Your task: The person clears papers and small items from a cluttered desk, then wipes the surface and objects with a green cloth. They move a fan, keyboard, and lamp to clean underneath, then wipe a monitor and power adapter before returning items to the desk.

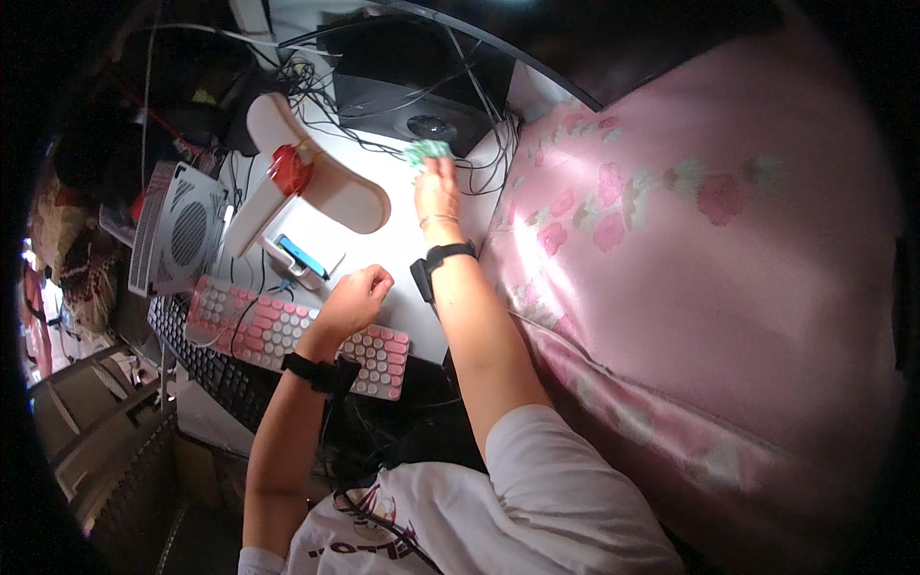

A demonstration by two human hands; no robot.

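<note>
My right hand (437, 194) reaches out over the white desk (399, 251), its fingers on a crumpled green-and-white cloth (427, 152). The cloth lies just in front of a black box-shaped device (424, 108) with a round glossy part, among loose black cables. My left hand (356, 298) is curled above a pink-and-white keyboard (287, 327), and I see nothing in its fingers. Left of the cloth is a white curved stand (352, 190) with a red object (290, 170) on it. A white holder (293, 267) with a blue item (303, 256) stands beyond the left hand.
Tangled black cables (309, 79) run along the back of the desk. At left a white panel with a round vent (188, 230) leans near a black keyboard (215, 374). A pink floral bedspread (647, 287) borders the desk at right. A black screen (575, 43) overhangs the top.
</note>
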